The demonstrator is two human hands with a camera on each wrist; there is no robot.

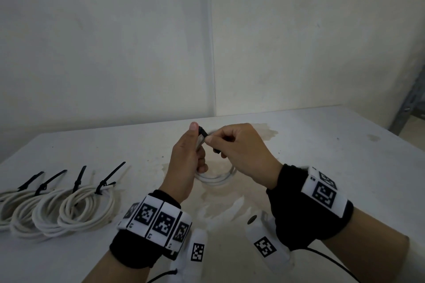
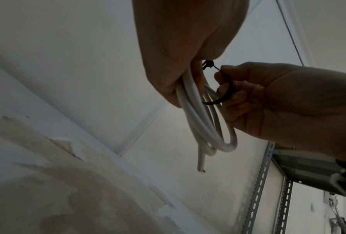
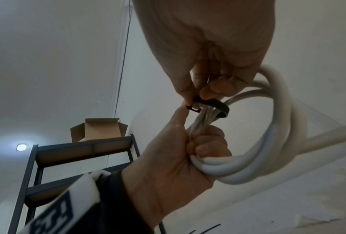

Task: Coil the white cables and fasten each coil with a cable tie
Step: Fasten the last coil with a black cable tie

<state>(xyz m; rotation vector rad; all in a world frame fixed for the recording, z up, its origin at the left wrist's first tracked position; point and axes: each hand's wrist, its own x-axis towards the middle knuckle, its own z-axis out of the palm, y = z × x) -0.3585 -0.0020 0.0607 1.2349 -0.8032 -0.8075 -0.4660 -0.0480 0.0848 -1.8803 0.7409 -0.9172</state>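
A small coil of white cable point(image 1: 216, 178) hangs above the table in my left hand point(image 1: 195, 145), whose fingers curl round its bundled strands point(image 3: 218, 169). A black cable tie point(image 3: 212, 106) loops round those strands just above that fist. My left thumb presses against the tie's head point(image 1: 202, 131). My right hand point(image 1: 216, 142) pinches the tie's strap point(image 2: 224, 95) between thumb and fingers, right next to the head. One cut cable end point(image 2: 61, 164) sticks out of the coil point(image 2: 206, 123).
Several white coils point(image 1: 57, 209), each bound with a black tie, lie in a row at the table's point(image 1: 322, 167) left. A wall stands close behind. A metal rack point(image 1: 411, 103) is at the far right, and a shelf holds a cardboard box point(image 3: 100, 131).
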